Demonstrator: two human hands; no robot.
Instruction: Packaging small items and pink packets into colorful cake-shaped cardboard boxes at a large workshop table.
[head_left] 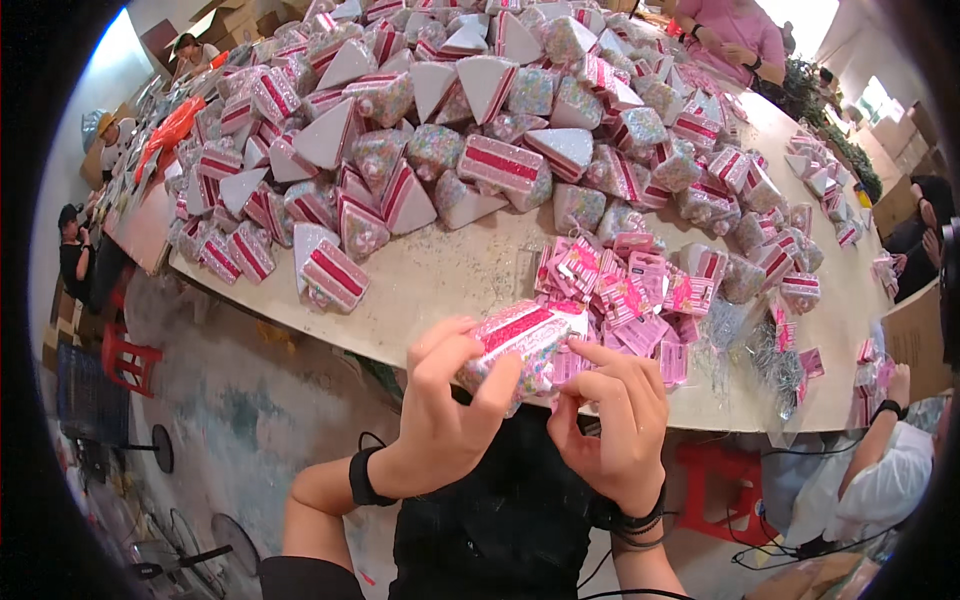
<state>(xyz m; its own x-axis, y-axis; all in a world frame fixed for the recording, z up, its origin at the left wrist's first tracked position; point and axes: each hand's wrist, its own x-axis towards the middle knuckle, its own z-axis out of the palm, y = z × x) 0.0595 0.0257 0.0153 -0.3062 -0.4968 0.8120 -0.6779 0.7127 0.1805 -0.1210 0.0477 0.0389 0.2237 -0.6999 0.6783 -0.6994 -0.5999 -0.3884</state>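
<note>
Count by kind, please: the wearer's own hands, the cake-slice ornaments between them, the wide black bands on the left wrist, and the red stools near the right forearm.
Hands: 2, left hand and right hand
Glittery cake-slice ornament: 1
Wide black band: 1
Red stool: 1
Total: 5

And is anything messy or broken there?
A bit messy: tiny specks lie scattered on the table, in front of the jumbled pile of pretend cake slices. They look odd, maybe like bits that came off. The slice between the hands shows no clear damage, though fingers cover part.
</note>
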